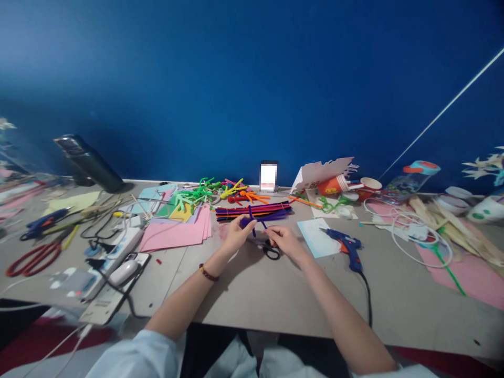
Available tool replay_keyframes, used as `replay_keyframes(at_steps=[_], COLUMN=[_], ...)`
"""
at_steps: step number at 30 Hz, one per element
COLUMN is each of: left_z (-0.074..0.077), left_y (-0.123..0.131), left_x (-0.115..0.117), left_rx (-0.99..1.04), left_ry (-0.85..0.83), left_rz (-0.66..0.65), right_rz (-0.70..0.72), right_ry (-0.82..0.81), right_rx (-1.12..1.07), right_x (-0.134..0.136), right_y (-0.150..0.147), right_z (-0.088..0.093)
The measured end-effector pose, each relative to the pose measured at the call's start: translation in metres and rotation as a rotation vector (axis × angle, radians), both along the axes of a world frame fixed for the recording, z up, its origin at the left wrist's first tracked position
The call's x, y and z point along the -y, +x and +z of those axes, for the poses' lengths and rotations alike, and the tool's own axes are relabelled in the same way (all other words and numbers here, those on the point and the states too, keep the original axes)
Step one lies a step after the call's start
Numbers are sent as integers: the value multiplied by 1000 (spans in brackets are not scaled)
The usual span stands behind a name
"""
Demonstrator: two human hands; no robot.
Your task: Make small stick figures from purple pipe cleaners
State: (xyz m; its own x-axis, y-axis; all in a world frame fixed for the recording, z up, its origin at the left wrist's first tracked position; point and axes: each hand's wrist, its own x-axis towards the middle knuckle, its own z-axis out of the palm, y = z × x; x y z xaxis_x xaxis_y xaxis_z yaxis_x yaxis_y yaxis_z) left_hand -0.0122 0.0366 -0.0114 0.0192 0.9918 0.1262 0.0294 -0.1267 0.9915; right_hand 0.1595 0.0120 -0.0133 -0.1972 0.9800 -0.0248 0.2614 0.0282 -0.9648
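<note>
Over a grey table (252, 310), left hand (236, 234) and right hand (286, 242) pinch purple chenille (250, 221).

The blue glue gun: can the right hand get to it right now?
Probably yes. The right hand is close to the glue gun, and only a flat pale card lies between them, which shouldn't block it. Its fingers are at the purple pipe cleaner, though, so it would likely need to let go first.

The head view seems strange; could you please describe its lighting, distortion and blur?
In the head view, the blue wall darkens unevenly, the table's front edge bows from wide-angle distortion, the left forearm casts a soft shadow on the tabletop, and the far left is blurred; an upright object is pixelated.
</note>
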Motion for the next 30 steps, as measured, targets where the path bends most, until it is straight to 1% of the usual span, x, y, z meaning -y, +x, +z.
replay_keyframes(at_steps=[2, 5, 8, 11, 13, 15, 17, 19, 22, 23, 25, 28, 30], left_z=[-3, -5, -6, -6, -6, -4, -1, 4, 10, 11, 14, 17, 18], left_y=[0, -1, -3, -5, -7, -8, -10, -11, -13, -13, -12, -9, -6], left_x=[-2, -4, -4, -3, -2, -1, 0, 1, 3, 3, 5, 9, 11], left_rx=[5, -58, -237, -459, -584, -682, -739, -747, -693, -662, -594, -477, -378], left_ry=[-19, 32, 171, 344, 427, 486, 526, 553, 544, 519, 446, 320, 248], left_rz=[38, 69, 112, 115, 79, 17, -60, -158, -342, -402, -498, -548, -508], right_rz=[-25, -80, -138, -139, -115, -124, -152, -183, -217, -204, -128, 21, 102], right_ry=[72, 289, 530, 666, 712, 742, 767, 787, 756, 716, 569, 263, 112], right_rx=[37, 212, 435, 578, 617, 618, 604, 590, 550, 522, 454, 349, 262], right_x=[2, 8, 13, 15, 14, 13, 11, 8, 0, -3, -7, -10, -10], right_y=[-9, -17, -19, -18, -17, -15, -10, -4, 8, 12, 20, 30, 34], right_z=[-4, -6, -6, -6, -4, -2, 0, 2, 5, 5, 6, 7, 9])
